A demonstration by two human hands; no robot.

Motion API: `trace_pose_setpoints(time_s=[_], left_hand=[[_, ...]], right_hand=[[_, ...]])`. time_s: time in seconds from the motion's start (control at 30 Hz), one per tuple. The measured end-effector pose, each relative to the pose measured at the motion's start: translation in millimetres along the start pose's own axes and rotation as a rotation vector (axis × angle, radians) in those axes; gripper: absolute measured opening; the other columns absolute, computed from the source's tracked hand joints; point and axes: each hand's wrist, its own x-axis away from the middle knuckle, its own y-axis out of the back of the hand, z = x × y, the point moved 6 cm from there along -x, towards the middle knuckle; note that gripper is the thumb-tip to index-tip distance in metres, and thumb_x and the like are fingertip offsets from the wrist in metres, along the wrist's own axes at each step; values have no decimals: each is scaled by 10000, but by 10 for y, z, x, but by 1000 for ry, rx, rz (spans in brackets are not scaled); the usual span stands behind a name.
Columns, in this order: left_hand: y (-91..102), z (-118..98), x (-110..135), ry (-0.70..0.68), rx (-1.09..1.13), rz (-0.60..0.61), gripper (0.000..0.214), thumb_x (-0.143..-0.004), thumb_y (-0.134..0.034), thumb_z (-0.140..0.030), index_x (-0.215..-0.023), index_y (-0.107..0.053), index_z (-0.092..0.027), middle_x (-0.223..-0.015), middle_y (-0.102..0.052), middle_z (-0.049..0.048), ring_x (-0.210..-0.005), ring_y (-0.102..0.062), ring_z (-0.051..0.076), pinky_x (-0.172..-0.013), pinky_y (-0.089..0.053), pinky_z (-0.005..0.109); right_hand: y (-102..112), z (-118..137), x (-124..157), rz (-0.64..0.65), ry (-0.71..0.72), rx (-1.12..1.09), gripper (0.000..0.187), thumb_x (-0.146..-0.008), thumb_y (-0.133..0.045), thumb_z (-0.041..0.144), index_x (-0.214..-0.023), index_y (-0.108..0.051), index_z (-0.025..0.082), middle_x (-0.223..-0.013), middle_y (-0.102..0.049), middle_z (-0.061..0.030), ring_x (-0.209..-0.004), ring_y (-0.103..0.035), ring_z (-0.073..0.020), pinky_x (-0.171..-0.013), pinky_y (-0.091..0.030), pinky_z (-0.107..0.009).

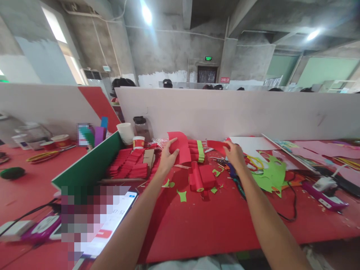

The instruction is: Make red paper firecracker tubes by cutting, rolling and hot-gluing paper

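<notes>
My left hand is closed on a curved red paper sheet, pinched between thumb and fingers above the table. In my right hand, the fingers grip a smaller red paper strip by its right end. Between the hands lie several red paper rolls with a green band at their right ends. Nearer to me, a single red roll rests on a stack of red paper. Green paper scraps are scattered around it.
Folded red pieces fill the left side beside a green board. Paper cups and a bottle stand behind. At left front lies a phone. Cut green paper and a power strip lie right.
</notes>
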Motion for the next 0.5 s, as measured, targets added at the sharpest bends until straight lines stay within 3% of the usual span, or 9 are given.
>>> trace_pose_setpoints(time_s=[0.13,0.23,0.33,0.4,0.5], left_hand=[[-62,-121,28,-69,-27,85,507,-809,-579,-176,-1315,-558,-206,-1364,-565,62,-1273,-504,226,-1131,-342,394],[-85,-187,54,-108,-37,124,509,-830,-585,-219,-1337,-541,-209,-1385,-551,66,-1290,-490,226,-1135,-335,387],[-92,-246,75,-145,-50,142,500,-845,-593,-263,-1339,-540,-206,-1395,-544,74,-1297,-486,232,-1136,-330,390],[-101,-281,86,-164,-52,153,503,-849,-603,-285,-1341,-540,-204,-1389,-552,78,-1298,-486,235,-1134,-331,390],[-139,-314,109,-182,-51,193,510,-850,-616,-299,-1345,-537,-204,-1373,-568,80,-1286,-501,235,-1118,-352,378]], right_hand=[[162,-609,44,-95,-215,141,349,-837,-518,190,-1154,-663,175,-983,-725,-134,-875,-654,-282,-778,-467,-355],[182,-809,78,-109,-256,176,419,-787,-533,141,-1195,-630,139,-1063,-689,-181,-980,-627,-306,-855,-453,-404],[245,-644,31,-214,-165,70,393,-789,-551,190,-1170,-629,131,-1151,-649,-203,-1108,-572,-323,-963,-404,-469],[232,-390,-16,-192,-121,-172,357,-817,-560,276,-1146,-630,155,-1074,-687,-161,-999,-626,-288,-919,-452,-442],[5,179,-2,143,-88,-635,359,-843,-588,438,-1093,-650,188,-868,-735,-93,-811,-681,-248,-742,-527,-360]])
